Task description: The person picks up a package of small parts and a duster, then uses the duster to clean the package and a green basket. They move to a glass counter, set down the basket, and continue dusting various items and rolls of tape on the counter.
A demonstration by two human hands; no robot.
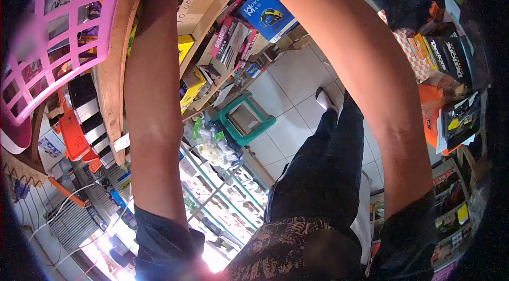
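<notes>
Seemingly mid-reach, left arm (154, 95) and right arm (366, 53) extend past either side of the blue box (266, 13), the carton (203, 4) lying left of it; hands unseen, I cannot tell finger pose, hold, what's done or what remains.

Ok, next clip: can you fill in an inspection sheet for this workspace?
Surface: wooden shelving, packed with goods; tiled floor below.
Job's things: cardboard box beside the left arm; blue WORK MAN box between the arms; contact can't be told.
Clutter: dense packets at right; pink basket at left.
Grippers: bare hands, both beyond the top edge; grip can't be told.
Cables: white cable, lower left, loosely looped.
Surroundings: teal stool on the floor; bright glare at bottom.
</notes>
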